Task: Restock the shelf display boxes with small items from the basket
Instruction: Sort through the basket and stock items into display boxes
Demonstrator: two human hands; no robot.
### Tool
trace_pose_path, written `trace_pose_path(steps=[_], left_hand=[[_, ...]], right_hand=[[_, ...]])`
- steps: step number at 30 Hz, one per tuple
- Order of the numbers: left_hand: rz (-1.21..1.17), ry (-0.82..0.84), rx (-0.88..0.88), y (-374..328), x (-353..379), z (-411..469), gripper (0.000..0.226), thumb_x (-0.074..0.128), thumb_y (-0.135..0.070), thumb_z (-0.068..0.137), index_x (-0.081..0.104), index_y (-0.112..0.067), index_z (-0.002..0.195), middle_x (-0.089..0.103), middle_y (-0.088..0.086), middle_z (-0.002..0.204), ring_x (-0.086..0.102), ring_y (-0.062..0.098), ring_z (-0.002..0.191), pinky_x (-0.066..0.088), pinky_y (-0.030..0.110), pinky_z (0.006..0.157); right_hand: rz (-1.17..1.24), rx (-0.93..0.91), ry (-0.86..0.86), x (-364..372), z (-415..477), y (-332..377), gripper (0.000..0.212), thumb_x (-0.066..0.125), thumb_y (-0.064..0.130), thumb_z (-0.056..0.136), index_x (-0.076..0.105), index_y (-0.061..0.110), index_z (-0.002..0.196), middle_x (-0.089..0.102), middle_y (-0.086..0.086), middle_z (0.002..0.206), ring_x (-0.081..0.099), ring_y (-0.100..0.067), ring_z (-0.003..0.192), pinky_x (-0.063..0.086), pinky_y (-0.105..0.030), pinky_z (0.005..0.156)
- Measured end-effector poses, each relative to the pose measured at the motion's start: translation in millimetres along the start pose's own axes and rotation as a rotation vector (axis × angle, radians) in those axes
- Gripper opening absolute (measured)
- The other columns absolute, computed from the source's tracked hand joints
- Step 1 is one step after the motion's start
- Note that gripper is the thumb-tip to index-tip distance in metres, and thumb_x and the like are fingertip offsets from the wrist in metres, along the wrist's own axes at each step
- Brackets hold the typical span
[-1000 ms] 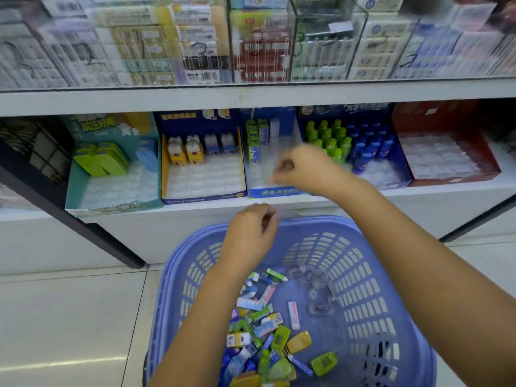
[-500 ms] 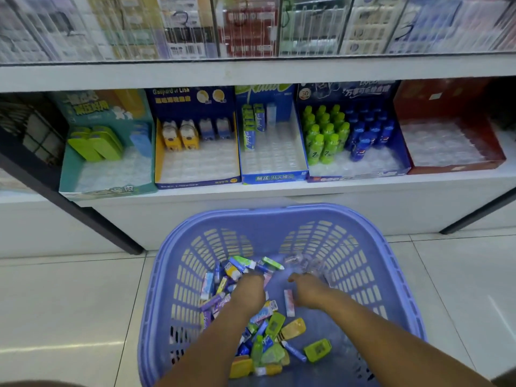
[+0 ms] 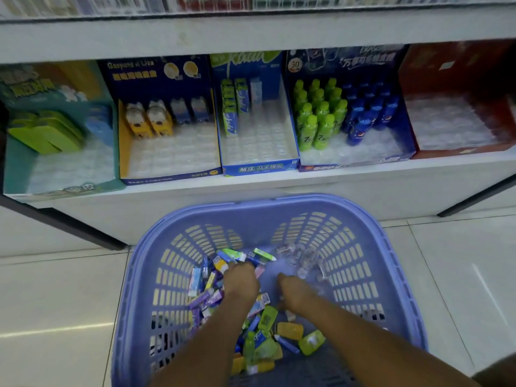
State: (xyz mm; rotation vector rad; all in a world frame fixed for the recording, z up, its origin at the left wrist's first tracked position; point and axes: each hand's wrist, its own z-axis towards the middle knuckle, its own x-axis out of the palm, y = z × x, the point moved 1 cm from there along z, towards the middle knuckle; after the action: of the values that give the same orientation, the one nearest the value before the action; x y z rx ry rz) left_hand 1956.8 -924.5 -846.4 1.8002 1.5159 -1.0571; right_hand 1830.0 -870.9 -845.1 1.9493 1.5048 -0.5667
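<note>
A lilac plastic basket (image 3: 252, 203) stands on the floor below the shelf. A heap of small items (image 3: 259, 333) lies in it: little boxes, green and yellow cases, and clear plastic pieces (image 3: 300, 259) at the far side. My left hand (image 3: 241, 282) is down among the small boxes, fingers pointing away and buried in them. Beside the clear pieces my right hand (image 3: 296, 293) looks curled, and what it holds is blurred. On the shelf stand a teal box (image 3: 60, 177), a navy-yellow box (image 3: 167, 160), a blue box (image 3: 261, 152), a bottle box (image 3: 356, 153) and a red box (image 3: 458, 129).
The display boxes sit side by side on a low white shelf (image 3: 251, 181), with a glass-fronted shelf above. A dark diagonal frame leg (image 3: 72, 229) runs at left and another at right (image 3: 480, 201). Pale floor tiles (image 3: 55, 303) surround the basket.
Both hands have dropped from shelf height down into the basket. In the last half second they stayed low among the items, and the view came closer.
</note>
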Motion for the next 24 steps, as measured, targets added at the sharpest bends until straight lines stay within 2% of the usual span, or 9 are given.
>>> trace_pose_path(steps=[3, 5, 7, 9, 12, 15, 18, 21, 24], left_hand=[[-0.131, 0.077, 0.003, -1.7, -12.2, 1.4, 0.028, 0.054, -0.030, 0.089, 0.062, -0.007, 0.103, 0.065, 0.013, 0.106, 0.056, 0.030, 0.107, 0.047, 0.034, 0.080], [-0.307, 0.156, -0.058, 0.3, -28.7, 1.7, 0.031, 0.058, -0.036, 0.087, 0.061, -0.006, 0.081, 0.064, 0.009, 0.084, 0.062, 0.027, 0.086, 0.043, 0.028, 0.065], [-0.508, 0.239, -0.087, 5.1, -49.8, 1.8, 0.033, 0.066, -0.032, 0.081, 0.050, -0.012, 0.060, 0.053, 0.002, 0.056, 0.056, 0.018, 0.057, 0.037, 0.020, 0.050], [-0.586, 0.319, -0.018, 11.5, -79.6, -3.4, 0.035, 0.068, -0.027, 0.076, 0.046, -0.016, 0.050, 0.046, -0.002, 0.039, 0.044, 0.012, 0.038, 0.031, 0.017, 0.041], [-0.628, 0.352, 0.110, 21.3, -127.7, -18.9, 0.036, 0.060, -0.028, 0.080, 0.049, -0.017, 0.048, 0.050, -0.001, 0.040, 0.046, 0.014, 0.043, 0.037, 0.020, 0.051], [-0.746, 0.264, 0.149, 29.7, -169.4, -37.3, 0.030, 0.050, -0.021, 0.088, 0.062, -0.013, 0.062, 0.064, 0.007, 0.063, 0.052, 0.016, 0.054, 0.044, 0.027, 0.062], [-0.971, 0.187, 0.216, 37.2, -204.3, -59.3, 0.027, 0.047, -0.012, 0.092, 0.070, -0.010, 0.078, 0.062, 0.003, 0.063, 0.050, 0.011, 0.051, 0.043, 0.019, 0.051], [-1.177, 0.055, 0.309, 42.2, -230.3, -77.1, 0.027, 0.049, -0.018, 0.095, 0.072, -0.014, 0.082, 0.061, -0.006, 0.060, 0.050, 0.004, 0.050, 0.043, 0.013, 0.049], [-1.374, -0.086, 0.353, 40.4, -245.2, -85.6, 0.024, 0.051, -0.023, 0.096, 0.072, -0.014, 0.087, 0.062, -0.009, 0.063, 0.052, 0.002, 0.054, 0.045, 0.012, 0.053]], right_hand=[[0.193, 0.044, 0.029, -28.2, -4.2, 6.4, 0.043, 0.056, 0.016, 0.091, 0.048, -0.001, 0.130, 0.051, -0.018, 0.131, 0.050, -0.029, 0.119, 0.037, -0.032, 0.099], [0.283, 0.058, 0.037, -56.6, -11.5, 5.9, 0.035, 0.060, 0.013, 0.088, 0.059, 0.001, 0.120, 0.059, -0.016, 0.124, 0.056, -0.027, 0.114, 0.042, -0.030, 0.093], [0.265, -0.013, 0.042, -79.5, -17.4, 3.3, 0.031, 0.069, 0.008, 0.079, 0.067, 0.002, 0.109, 0.068, -0.014, 0.105, 0.065, -0.021, 0.090, 0.050, -0.026, 0.073], [0.342, -0.070, -0.038, -106.7, -30.8, 2.3, 0.032, 0.074, 0.002, 0.070, 0.068, 0.006, 0.101, 0.067, -0.009, 0.091, 0.059, -0.012, 0.075, 0.043, -0.017, 0.057], [0.433, -0.176, -0.129, -145.0, -54.5, 4.2, 0.033, 0.078, 0.000, 0.065, 0.069, 0.015, 0.092, 0.064, -0.002, 0.084, 0.056, -0.010, 0.075, 0.040, -0.014, 0.055], [0.548, -0.285, -0.187, -178.8, -82.1, 8.3, 0.029, 0.081, 0.004, 0.066, 0.071, 0.020, 0.087, 0.060, 0.005, 0.074, 0.054, -0.002, 0.066, 0.043, -0.013, 0.060], [0.683, -0.404, -0.303, -215.2, -114.4, 16.3, 0.026, 0.078, 0.004, 0.072, 0.072, 0.023, 0.089, 0.062, 0.000, 0.079, 0.056, -0.003, 0.071, 0.047, -0.013, 0.070], [0.857, -0.419, -0.600, -250.1, -135.6, 26.9, 0.026, 0.079, 0.006, 0.071, 0.070, 0.026, 0.085, 0.066, -0.004, 0.086, 0.061, -0.009, 0.073, 0.052, -0.026, 0.078], [0.915, -0.425, -0.979, -283.7, -139.5, 33.2, 0.019, 0.081, 0.013, 0.068, 0.072, 0.023, 0.081, 0.072, 0.007, 0.076, 0.066, -0.002, 0.068, 0.054, -0.017, 0.066]])
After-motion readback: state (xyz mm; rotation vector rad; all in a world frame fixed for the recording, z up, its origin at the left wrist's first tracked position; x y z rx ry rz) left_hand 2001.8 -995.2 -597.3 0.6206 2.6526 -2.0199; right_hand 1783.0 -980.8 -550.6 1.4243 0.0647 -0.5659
